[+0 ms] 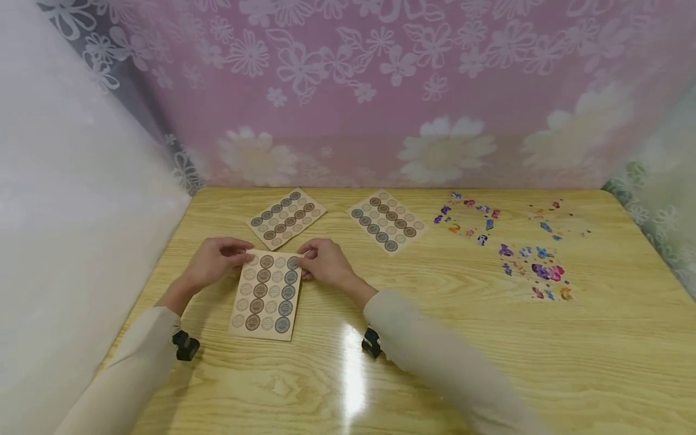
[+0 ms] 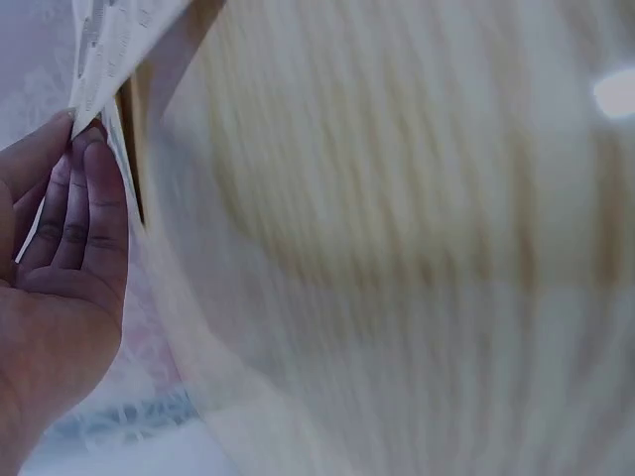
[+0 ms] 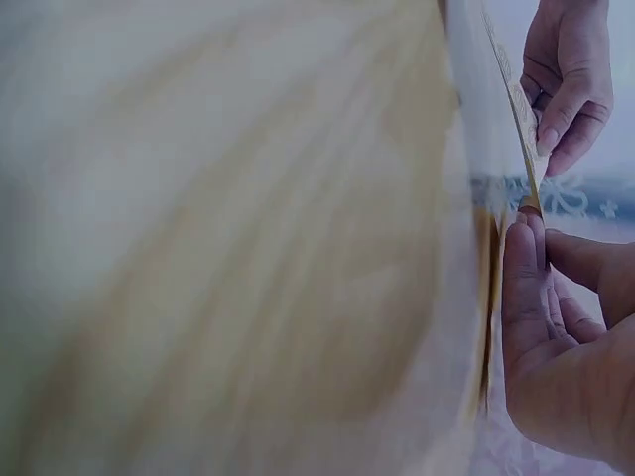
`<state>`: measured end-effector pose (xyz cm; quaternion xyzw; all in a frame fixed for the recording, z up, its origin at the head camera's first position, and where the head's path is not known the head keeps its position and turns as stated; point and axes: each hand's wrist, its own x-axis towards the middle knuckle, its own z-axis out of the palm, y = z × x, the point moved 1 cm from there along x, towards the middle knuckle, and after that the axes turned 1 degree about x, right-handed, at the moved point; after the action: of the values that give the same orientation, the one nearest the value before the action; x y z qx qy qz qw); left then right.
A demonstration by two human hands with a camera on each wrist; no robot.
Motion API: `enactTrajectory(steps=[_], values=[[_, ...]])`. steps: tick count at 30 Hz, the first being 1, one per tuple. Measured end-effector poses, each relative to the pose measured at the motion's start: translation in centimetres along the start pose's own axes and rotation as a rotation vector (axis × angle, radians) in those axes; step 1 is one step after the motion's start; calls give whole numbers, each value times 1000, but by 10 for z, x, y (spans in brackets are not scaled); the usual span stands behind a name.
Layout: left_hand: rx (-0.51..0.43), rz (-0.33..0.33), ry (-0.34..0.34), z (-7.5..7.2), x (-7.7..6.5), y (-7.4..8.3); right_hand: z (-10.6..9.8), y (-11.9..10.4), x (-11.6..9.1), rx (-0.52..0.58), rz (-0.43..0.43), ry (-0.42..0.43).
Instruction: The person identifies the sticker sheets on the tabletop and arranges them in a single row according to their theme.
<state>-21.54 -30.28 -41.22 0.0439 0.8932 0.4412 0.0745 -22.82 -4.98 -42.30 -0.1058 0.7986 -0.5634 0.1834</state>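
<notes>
Left grip [image 1: 214,263]: thumb and fingers pinch the far left corner of the held sheet; a light hold right at the edge should avoid creasing the kraft-coloured paper.
Held sheet [image 1: 271,292]: in front of the person, between the two grips at its far corners, with its columns of printed rounds [image 1: 257,306] facing up; best kept taut but not stretched, both corners level, so it neither bows nor twists. Whether its near edge touches the counter [image 1: 462,362] cannot be told.
Writing on the rounds: small lines of print in pale, brown and grey-blue circles, too small to read; no brand can be made out.
Rear left sheet [image 1: 287,219]: lies askew just beyond the held sheet, with similar rounds, their print also illegible; care is needed not to catch its near corner.
Right grip [image 1: 328,266]: pinches the far right corner between thumb and fingers; moving it in step with the left would keep the sheet square.
Rear right sheet [image 1: 388,222]: lies slanted and apart from the held one, rounds up, wording unreadable.
Colourful motifs [image 1: 546,272]: scattered groups at far right, some butterfly-like, well clear of both grips; no lettering legible.
</notes>
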Motion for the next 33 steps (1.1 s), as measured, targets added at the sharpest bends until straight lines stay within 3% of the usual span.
enactTrajectory(steps=[4,13,21,33], values=[[30,-48,-1,-8,-4,-11,17,0,4,-12,9,-17],[148,-52,-9,-21,-10,-28,42,-5,9,-136,-48,0],[297,3,6,-27,-14,-28,52,-13,12,-288,-64,21],[384,26,13,-33,-16,-30,62,-20,18,-498,-4,26]])
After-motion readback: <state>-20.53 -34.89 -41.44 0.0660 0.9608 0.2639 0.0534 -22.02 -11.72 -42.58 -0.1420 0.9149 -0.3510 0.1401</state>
